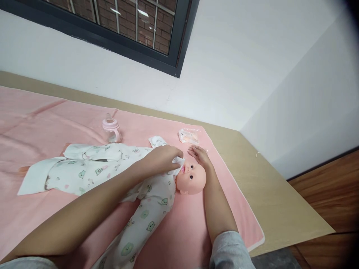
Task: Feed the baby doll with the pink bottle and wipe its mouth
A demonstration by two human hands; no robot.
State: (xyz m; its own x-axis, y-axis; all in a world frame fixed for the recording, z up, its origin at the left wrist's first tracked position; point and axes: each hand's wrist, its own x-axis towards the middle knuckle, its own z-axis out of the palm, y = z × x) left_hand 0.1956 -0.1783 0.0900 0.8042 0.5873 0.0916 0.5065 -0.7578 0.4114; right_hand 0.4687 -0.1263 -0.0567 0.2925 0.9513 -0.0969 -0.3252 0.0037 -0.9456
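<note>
A baby doll (195, 181) in white pyjamas with green animal prints (92, 172) lies on its back, head to the right. My left hand (165, 158) reaches across its chest, fingers closed on a white tissue (178, 161) that touches the doll's face beside the mouth. Whether it is paper or thin cloth I cannot tell. At the far side of the doll's head rests my right hand (199, 154), fingers stretched out and curving along the head, holding nothing.
A pink blanket (179, 231) covers much of the wooden table (269, 201). Beyond the doll stand a pink-topped baby bottle (111, 129) and a small clear plastic packet (188, 136). A white wall (224, 67) and a dark-framed window (175, 61) rise behind.
</note>
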